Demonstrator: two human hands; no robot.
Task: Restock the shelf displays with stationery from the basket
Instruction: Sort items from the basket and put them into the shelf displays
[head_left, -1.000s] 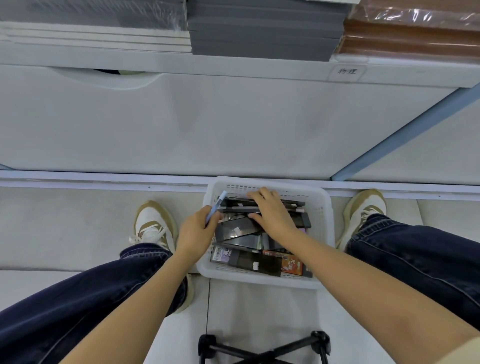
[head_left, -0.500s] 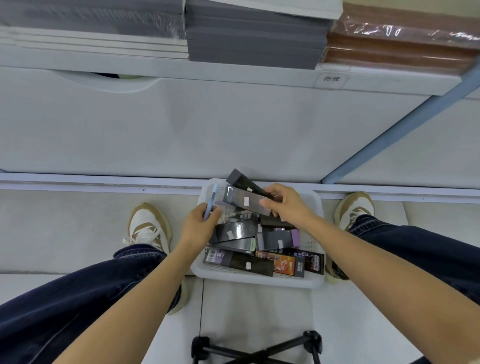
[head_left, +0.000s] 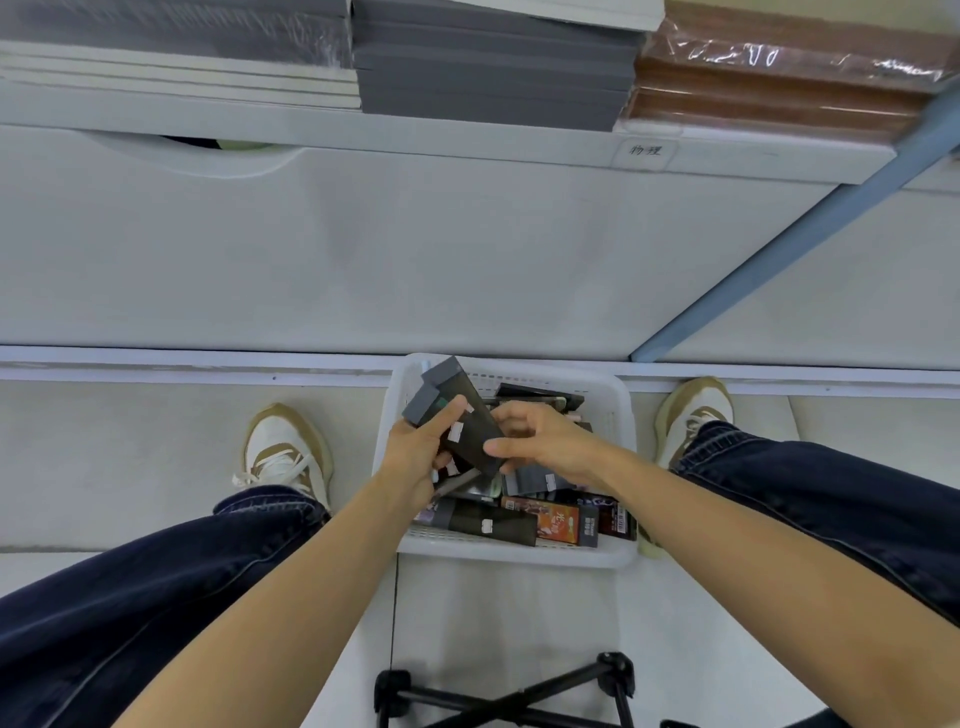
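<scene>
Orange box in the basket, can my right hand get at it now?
Probably yes: the orange box lies exposed at the front of the basket, close to the right hand, though that hand pinches a dark box.

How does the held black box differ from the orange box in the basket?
The black box is plain dark, tilted, held up by the left hand and right hand. The orange box is printed, lying flat in the basket, untouched. Both are long, slim cartons.
</scene>
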